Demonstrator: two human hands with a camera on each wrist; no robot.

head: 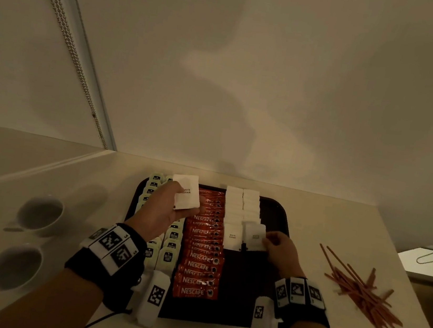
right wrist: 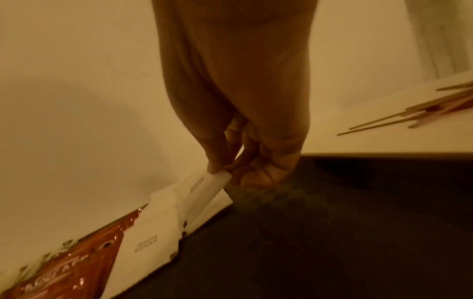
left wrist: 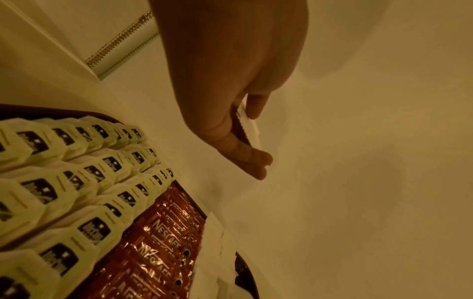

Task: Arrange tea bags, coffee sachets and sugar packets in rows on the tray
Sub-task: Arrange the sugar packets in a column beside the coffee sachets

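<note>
Left hand (head: 161,211) is raised over the tray (head: 275,213), its fingers and thumb curled round a small stack of white sugar packets (head: 186,192) held above the tea bags (head: 169,254) and coffee sachets (head: 202,255). Right hand (head: 281,250) pinches one sugar packet (head: 254,236) between thumb and fingers, its lower edge at the near end of the right sugar row (head: 251,205) on the tray. Two cups (head: 37,216) stand left of the tray, and stirrers (head: 358,290) lie scattered to its right.
</note>
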